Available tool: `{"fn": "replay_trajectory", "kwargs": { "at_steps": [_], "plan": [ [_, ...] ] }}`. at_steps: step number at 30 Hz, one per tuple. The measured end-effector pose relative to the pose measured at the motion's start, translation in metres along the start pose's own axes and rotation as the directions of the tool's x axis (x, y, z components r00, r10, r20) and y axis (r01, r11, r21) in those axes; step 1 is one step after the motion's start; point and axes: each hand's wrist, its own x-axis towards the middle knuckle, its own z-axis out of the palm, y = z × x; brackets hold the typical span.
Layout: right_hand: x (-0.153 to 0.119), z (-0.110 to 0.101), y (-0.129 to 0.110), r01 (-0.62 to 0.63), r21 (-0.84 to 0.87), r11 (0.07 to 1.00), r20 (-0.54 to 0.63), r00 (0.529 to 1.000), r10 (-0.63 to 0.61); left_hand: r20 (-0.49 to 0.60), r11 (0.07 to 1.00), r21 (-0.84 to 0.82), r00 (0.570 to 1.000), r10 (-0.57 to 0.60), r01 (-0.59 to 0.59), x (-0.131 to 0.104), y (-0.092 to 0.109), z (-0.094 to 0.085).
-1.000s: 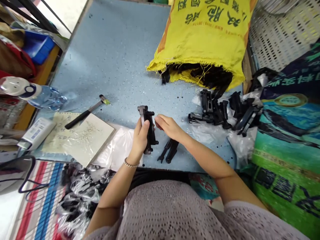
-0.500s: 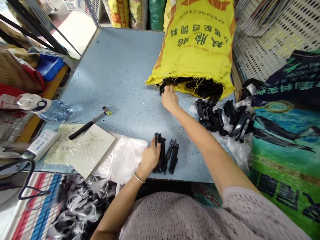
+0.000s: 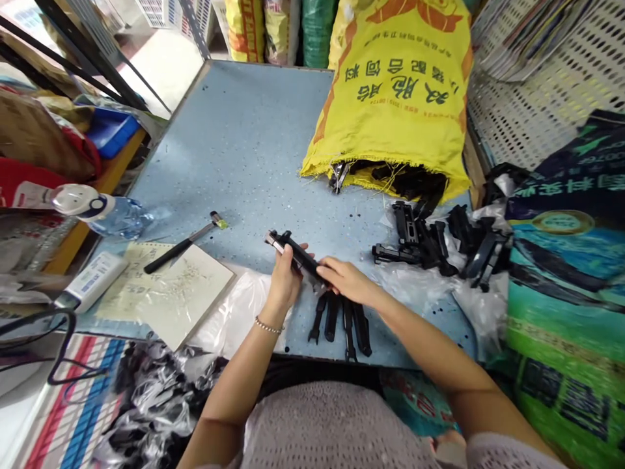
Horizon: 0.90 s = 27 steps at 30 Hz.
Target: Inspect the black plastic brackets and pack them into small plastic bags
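Observation:
Both hands hold black plastic parts (image 3: 306, 259) above the blue tabletop (image 3: 234, 143). My left hand (image 3: 287, 273) is wrapped round their left end, where a shiny metal piece shows. Around the right end, the fingers of my right hand (image 3: 342, 277) are closed. Just below the hands, several slim black parts (image 3: 347, 326) lie side by side near the table edge. A yellow woven sack (image 3: 390, 124) lies with its mouth facing me and black parts inside. More black parts (image 3: 424, 241) are heaped on clear plastic at the right.
A hammer (image 3: 168, 254) rests partly on a pale square board (image 3: 188, 296). Left of it are a water bottle (image 3: 117, 215) and a white box-like item (image 3: 92, 280). Bagged black parts (image 3: 151, 404) sit below the table; a green-blue sack (image 3: 566, 280) stands at the right.
My right hand has come back from the sack mouth to my left hand, which has risen from the table. Both now grip black parts. Another black part lies left of the right-hand heap.

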Motion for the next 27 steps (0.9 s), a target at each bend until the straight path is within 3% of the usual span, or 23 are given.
{"fn": "replay_trajectory", "kwargs": {
  "at_steps": [3,4,6,9,12,17,20,23,25,27],
  "plan": [
    [-0.013,0.004,-0.003,0.137,-0.247,0.959,-0.168,0.969,-0.182,0.025,0.995,0.090,0.999,-0.048,0.046,-0.015,0.004,0.007],
    [-0.008,0.002,-0.005,0.172,-0.338,0.925,-0.233,0.937,-0.259,0.054,0.989,0.138,0.996,-0.067,0.059,-0.022,0.004,0.008],
    [0.010,-0.001,-0.008,0.242,-0.442,0.864,-0.256,0.889,-0.380,0.082,0.977,0.200,0.993,-0.090,0.072,-0.035,0.002,0.010],
    [0.029,0.002,-0.012,0.249,-0.314,0.916,-0.222,0.919,-0.326,0.030,0.971,0.236,0.998,-0.054,0.045,-0.042,0.002,0.010],
    [0.019,0.015,-0.011,0.220,-0.085,0.972,-0.142,0.963,-0.231,-0.043,0.966,0.258,0.999,0.005,0.006,-0.037,0.007,0.006],
    [-0.036,0.048,0.002,0.423,-0.344,0.838,0.014,0.895,-0.446,-0.052,0.959,0.284,0.998,0.020,-0.005,-0.026,0.020,0.002],
    [-0.045,0.053,0.006,0.414,-0.349,0.841,0.093,0.908,-0.408,-0.027,0.921,0.375,0.992,0.120,-0.101,-0.021,0.021,-0.005],
    [-0.011,0.025,0.001,0.296,-0.364,0.883,0.102,0.955,-0.278,-0.013,0.731,0.662,0.973,0.230,-0.164,-0.020,0.010,-0.018],
    [0.032,-0.011,-0.003,0.081,-0.415,0.906,-0.099,0.986,-0.134,0.015,0.520,0.845,0.978,0.210,-0.124,-0.024,-0.004,-0.025],
    [0.081,-0.051,-0.003,-0.212,-0.418,0.883,-0.372,0.927,0.046,0.058,0.292,0.953,0.993,0.106,-0.087,-0.033,-0.020,-0.026]
  ]
}}
